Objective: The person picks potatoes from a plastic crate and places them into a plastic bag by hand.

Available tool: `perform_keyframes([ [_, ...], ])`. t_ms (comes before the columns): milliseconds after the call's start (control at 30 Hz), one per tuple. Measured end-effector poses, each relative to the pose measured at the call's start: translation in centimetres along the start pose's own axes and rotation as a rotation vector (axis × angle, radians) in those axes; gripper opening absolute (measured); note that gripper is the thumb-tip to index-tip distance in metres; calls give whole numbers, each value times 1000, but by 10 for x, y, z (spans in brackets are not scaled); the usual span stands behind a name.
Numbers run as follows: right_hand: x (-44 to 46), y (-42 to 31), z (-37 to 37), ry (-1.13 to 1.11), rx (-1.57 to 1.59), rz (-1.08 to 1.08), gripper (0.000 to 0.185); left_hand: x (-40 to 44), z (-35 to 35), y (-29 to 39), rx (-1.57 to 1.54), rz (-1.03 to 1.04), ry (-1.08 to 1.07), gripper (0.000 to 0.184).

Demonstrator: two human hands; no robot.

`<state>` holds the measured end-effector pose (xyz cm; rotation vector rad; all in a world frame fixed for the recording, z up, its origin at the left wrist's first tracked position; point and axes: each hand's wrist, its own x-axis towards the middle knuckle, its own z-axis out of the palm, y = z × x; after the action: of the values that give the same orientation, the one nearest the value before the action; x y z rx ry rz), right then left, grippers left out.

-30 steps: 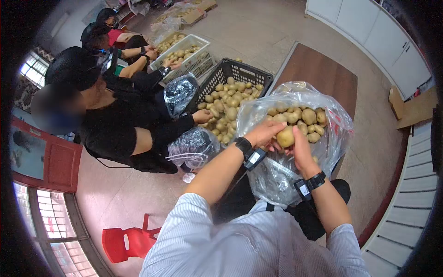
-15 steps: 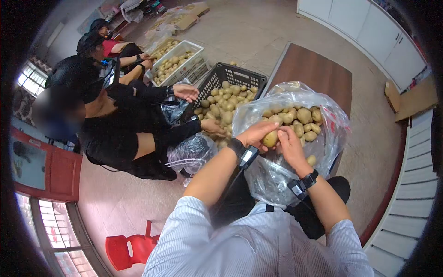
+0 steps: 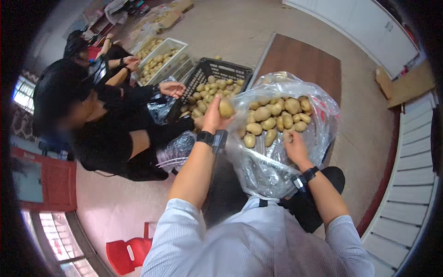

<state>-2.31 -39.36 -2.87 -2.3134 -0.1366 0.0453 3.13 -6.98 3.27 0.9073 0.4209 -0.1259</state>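
Note:
My left hand [image 3: 216, 116] is raised beside the bag's left side, its fingers closed on a yellowish potato [image 3: 226, 108]. My right hand [image 3: 296, 147] is low over the front of a clear plastic bag [image 3: 258, 173], fingers curled inward. Whatever sits at those fingertips is too small and blurred to make out. Loose potatoes [image 3: 268, 123] lie together in the open bag, just beyond my right hand. Past my left hand, a black plastic crate [image 3: 226, 70] holds many more potatoes.
A person in black [image 3: 110, 120] sits at the left, one hand [image 3: 172, 89] over the black crate's edge. Farther back stand a white crate [image 3: 177, 48] of potatoes and another person. A brown tabletop [image 3: 302, 62] extends behind the bag; a red chair [image 3: 127, 254] is at lower left.
My hands have parted. The left has moved left and up with the potato, toward the black crate; the right has stayed over the bag, its fingers now curled. The whole view has shifted slightly.

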Motion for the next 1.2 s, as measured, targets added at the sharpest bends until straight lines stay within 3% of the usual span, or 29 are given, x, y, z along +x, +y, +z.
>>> perform_keyframes([
  [33, 1, -5, -4, 15, -68, 44, 43, 1, -6, 6, -85, 17, 88, 46],
  [133, 8, 13, 1, 89, -165, -96, 45, 3, -30, 18, -143, 23, 70, 46],
  [233, 10, 3, -3, 104, -187, -89, 45, 14, -54, 15, -181, 28, 96, 44],
  [333, 17, 6, -4, 9, -229, -84, 48, 16, -64, 12, -217, 48, 354, 43],
  [467, 20, 12, 5, 1, -288, -123, 53, 7, -57, 15, -272, -47, 460, 43],
  [667, 22, 13, 7, -1, -277, -84, 59, 11, -76, 7, -18, -106, 493, 41],
  [733, 22, 15, 4, 4, -309, -179, 59, 8, -77, 7, -28, -96, 455, 41],
  [900, 21, 11, 2, -22, -343, -130, 57, 13, -84, 1, -21, -96, 352, 40],
  [1000, 20, 14, 6, -22, -397, -103, 54, -1, -72, 10, 79, -146, 401, 39],
  [1033, 18, 16, 7, -21, -434, -100, 54, -10, -68, 12, 581, -29, 324, 39],
  [1100, 13, 11, 5, -34, -461, -103, 53, -4, -77, 11, 1079, 95, 226, 38],
  [1133, 10, 7, 4, -49, -488, -108, 52, 11, -89, 7, 640, -50, 324, 37],
  [1200, 6, 0, 1, -80, -504, -92, 52, 12, -90, 6, 313, -168, 369, 43],
])
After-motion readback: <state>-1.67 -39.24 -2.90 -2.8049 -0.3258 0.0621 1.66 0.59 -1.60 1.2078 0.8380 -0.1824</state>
